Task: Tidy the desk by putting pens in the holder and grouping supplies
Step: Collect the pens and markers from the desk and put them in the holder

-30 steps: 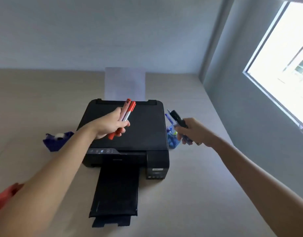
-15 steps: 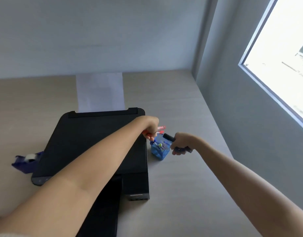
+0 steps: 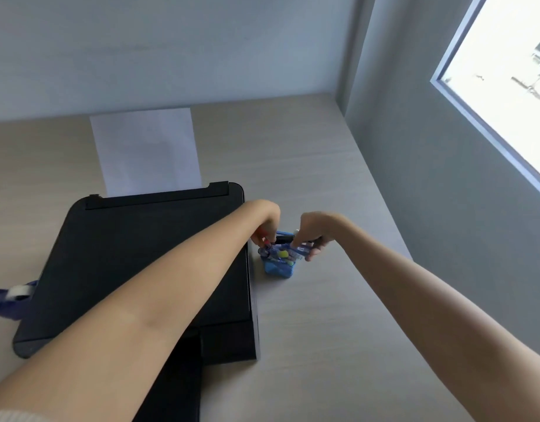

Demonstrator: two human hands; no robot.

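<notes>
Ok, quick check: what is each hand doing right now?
Left hand: closed on red pens, above the blue pen holder.
Right hand: closed on dark pens at the holder's rim.

Both hands over the small blue mesh pen holder (image 3: pixel 280 269), which stands on the pale wood-grain desk (image 3: pixel 338 315) just right of the black flat-topped printer (image 3: pixel 140 263). Left hand (image 3: pixel 264 222) reaches across the printer's far right corner, fingers curled down on red pens (image 3: pixel 263 234), tips at the holder mouth. Right hand (image 3: pixel 312 231) comes in from the right, closed around a dark marker (image 3: pixel 284 238) lying across the holder's far rim. Coloured pen caps visible inside holder. White paper sheet (image 3: pixel 147 150) sticks up from the printer's far edge. Blue tape dispenser (image 3: pixel 10 301) at left, partly behind the printer. Bright window (image 3: pixel 512 71) in the grey right wall.
</notes>
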